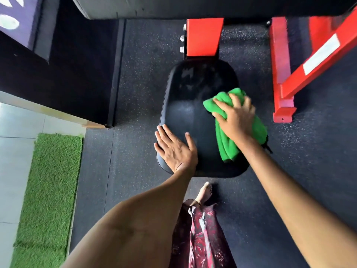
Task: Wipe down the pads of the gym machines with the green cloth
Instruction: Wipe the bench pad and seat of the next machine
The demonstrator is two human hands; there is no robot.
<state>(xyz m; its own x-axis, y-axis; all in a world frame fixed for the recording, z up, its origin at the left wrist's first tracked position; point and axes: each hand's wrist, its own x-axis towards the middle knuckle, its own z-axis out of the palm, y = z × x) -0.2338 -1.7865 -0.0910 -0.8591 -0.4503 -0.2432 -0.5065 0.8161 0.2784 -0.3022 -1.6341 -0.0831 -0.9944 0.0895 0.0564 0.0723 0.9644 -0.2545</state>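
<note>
Black seat pad (pixel 185 113): padded, glossy, fixed to a red frame (pixel 203 36) at its far end, above speckled dark rubber floor (pixel 135 74).

Green cloth (pixel 226 144): bunched, lying on the pad's right side, part trailing toward the near edge.

Right hand (pixel 236 118): fingers curled over the cloth, gripping it against the pad.

Left hand (pixel 174 147): flat, fingers spread, pressing the pad's near left corner.

White label (pixel 321 54) on the red frame: blurred, no writing readable.

Green turf mat (pixel 48 190): left, beside pale tiles (pixel 13 151).

Bare foot (pixel 205 192) and patterned red garment (pixel 201 238): near edge.
</note>
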